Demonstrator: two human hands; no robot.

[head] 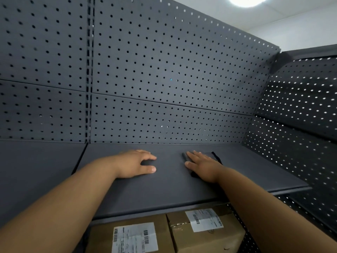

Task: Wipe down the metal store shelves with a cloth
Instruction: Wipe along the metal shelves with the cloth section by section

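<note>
Right grip (200,164) flat atop cloth (213,156).

The flat matte dark grey metal shelf (164,189) is one plain colour, unpatterned. Behind the shelf, the dark grey metal pegboard back panel (164,70) carries even rows of small round black holes. Right of the shelf, the darker charcoal pegboard side panel (295,110) repeats those rows, but its holes glow white. On the shelf lies a flat black cloth (213,156), barely darker than the metal. Below the shelf, two brown cardboard boxes (102,238) each bear a white paper label (134,238) printed with black barcodes. Above the shelf, the plain ceiling (300,19) is white.
</note>
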